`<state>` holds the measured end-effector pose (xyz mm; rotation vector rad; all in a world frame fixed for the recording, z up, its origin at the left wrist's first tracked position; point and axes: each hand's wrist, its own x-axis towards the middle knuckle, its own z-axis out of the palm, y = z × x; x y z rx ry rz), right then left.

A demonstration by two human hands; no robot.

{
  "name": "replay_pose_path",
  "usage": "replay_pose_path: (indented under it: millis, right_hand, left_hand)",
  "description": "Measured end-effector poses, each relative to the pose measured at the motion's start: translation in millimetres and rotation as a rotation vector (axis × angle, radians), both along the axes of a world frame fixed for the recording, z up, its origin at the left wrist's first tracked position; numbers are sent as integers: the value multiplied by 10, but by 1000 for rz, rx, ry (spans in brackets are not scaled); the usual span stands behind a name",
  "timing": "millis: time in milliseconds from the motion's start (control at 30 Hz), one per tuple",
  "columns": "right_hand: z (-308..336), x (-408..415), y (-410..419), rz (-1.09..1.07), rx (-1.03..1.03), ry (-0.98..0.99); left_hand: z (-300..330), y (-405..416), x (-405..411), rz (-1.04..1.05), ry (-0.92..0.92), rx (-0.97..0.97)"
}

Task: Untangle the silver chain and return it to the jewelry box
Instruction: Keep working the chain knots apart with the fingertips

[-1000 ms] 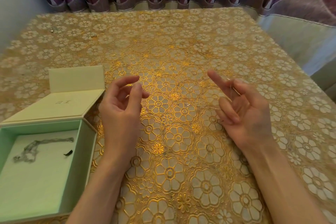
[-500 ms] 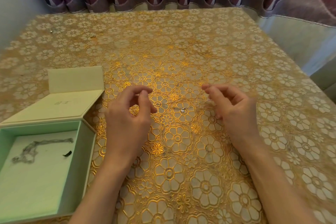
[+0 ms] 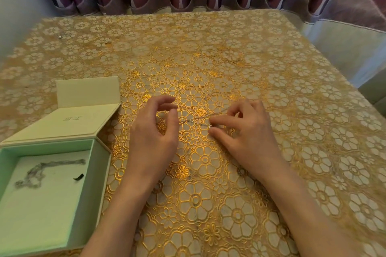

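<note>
Chain [image 3: 196,120], fine and silver, stretches between our hands just above the gold tablecloth [image 3: 292,89], likely so any knot shows against the pattern. Our right hand [image 3: 244,131] pinches it at a small bright bead; our left hand [image 3: 154,131] curls thumb and forefinger near its other end, contact unclear. The jewelry box [image 3: 98,165] lies open at left, ready, another tangled chain [image 3: 37,173] inside.

The silver chain [image 3: 200,120] at centre frame is so thin against the patterned tablecloth [image 3: 292,110] that its path is hard to follow; whether the left hand [image 3: 155,131] touches it cannot be told; the right hand [image 3: 244,131] hides its far end; the jewelry box [image 3: 98,165] is cut by the lower left edge; its lid's small print is unreadable.
</note>
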<state>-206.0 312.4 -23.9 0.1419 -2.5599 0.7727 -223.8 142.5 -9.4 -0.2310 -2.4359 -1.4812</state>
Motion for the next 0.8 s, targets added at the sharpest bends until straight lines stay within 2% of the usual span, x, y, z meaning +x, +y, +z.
replay_pose_path:
  millis: [267,433,567,800]
  right_hand:
    - [-21,-22,-21,54,-20,-4]
    - [122,44,7,80,-337,-45]
    - [328,121,-19,73,-648,-89]
    - [1073,84,-128,195,-553,-124]
  left_hand:
    - [-32,5,-17,-81,40,-161]
    - [-21,0,-2,-131,63,-144]
    - [-18,16,39,-260,36,-81]
    - [191,131,161,-341,-80,78]
